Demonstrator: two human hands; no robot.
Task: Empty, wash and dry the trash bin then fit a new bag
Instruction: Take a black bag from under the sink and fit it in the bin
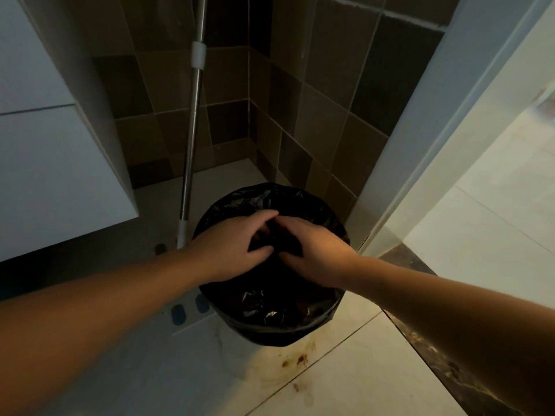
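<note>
A round trash bin point(271, 331) stands on the floor in a dim tiled corner, lined with a black plastic bag point(270, 307) folded over its rim. Both of my hands meet over the bin's mouth. My left hand point(237, 244) and my right hand point(315, 250) each pinch a gathered bunch of the black bag between them, fingers curled into the plastic. What lies inside the bag is too dark to make out.
A metal mop handle point(192, 130) leans in the corner just behind and left of the bin. A white cabinet point(45, 151) hangs at left. A white door frame point(420, 151) rises at right. Brown stains point(295, 360) mark the floor tiles in front.
</note>
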